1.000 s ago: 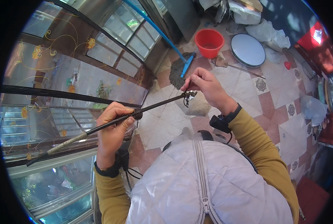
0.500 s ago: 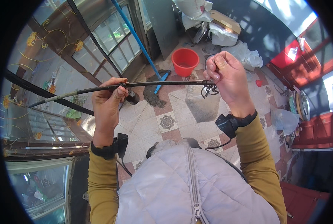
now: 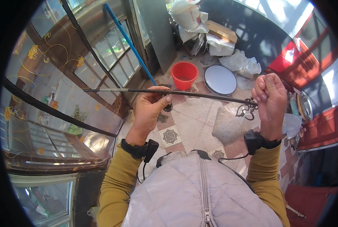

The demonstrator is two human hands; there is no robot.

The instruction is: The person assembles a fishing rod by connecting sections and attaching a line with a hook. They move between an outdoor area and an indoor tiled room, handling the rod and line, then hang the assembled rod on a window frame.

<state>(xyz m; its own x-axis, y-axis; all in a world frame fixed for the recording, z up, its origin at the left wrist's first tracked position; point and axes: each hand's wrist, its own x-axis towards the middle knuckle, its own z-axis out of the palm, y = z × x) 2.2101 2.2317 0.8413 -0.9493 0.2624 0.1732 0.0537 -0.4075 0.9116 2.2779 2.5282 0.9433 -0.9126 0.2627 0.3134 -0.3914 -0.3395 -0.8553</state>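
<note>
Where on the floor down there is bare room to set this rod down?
Bare tiles lie below the left hand and the rod, between the glass door frame and the clear bag. It is crowded beyond: the red bucket, round white lid and white sacks fill the far floor.

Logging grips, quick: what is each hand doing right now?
Left hand: closed around the thin dark rod.
Right hand: closed at the rod's hooked end.

Patterned tile floor point(image 3: 193, 121), red bucket point(image 3: 184, 75), round white lid point(image 3: 220, 80), white bags point(image 3: 239, 62), cardboard box point(image 3: 222, 32)
</note>
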